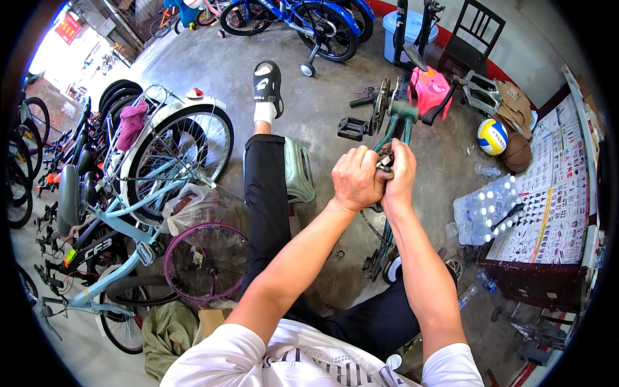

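Grey concrete floor (pixel 193 68) lies open across the upper centre, edged by crowded bicycles (pixel 122 222) at left and a paper-covered desk (pixel 548 282) at right. Right of centre is the green bicycle frame (pixel 404 112); over it, both hands (pixel 358 178) grip a small dark part (pixel 385 162).

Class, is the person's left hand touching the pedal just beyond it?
Apart: the head view shows floor between the left hand and the pedal.
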Demonstrator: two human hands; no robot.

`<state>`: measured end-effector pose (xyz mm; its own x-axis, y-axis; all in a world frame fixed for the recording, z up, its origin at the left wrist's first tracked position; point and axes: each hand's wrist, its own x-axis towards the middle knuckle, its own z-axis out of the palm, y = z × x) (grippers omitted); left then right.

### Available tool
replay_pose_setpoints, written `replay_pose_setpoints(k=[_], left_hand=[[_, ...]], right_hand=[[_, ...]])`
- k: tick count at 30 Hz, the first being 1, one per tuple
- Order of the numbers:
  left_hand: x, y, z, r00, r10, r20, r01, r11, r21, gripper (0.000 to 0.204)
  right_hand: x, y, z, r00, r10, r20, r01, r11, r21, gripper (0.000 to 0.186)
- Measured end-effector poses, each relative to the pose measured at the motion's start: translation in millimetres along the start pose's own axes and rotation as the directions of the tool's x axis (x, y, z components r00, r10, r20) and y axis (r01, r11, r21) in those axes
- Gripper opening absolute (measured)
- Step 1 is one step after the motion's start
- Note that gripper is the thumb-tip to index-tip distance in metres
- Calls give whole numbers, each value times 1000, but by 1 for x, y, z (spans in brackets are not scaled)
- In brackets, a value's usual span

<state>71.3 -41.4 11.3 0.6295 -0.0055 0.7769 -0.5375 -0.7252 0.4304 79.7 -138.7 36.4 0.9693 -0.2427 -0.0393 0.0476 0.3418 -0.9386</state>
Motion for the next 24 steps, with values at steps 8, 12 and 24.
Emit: replay_pose_setpoints(k=[8, 12, 24], left_hand=[[-8, 7, -1, 980, -190, 55, 192, 981, -20, 27], [-8, 14, -9, 961, -250, 120, 252, 968, -5, 24], [-8, 45, -14, 771, -616, 164, 629, 776, -41, 44]], right_hand=[[4, 17, -5, 995, 101, 22, -101, 995, 23, 32], [-1, 20, -5, 995, 95, 15, -96, 992, 77, 31], [1, 15, -4, 990, 137, 39, -133, 986, -102, 33]])
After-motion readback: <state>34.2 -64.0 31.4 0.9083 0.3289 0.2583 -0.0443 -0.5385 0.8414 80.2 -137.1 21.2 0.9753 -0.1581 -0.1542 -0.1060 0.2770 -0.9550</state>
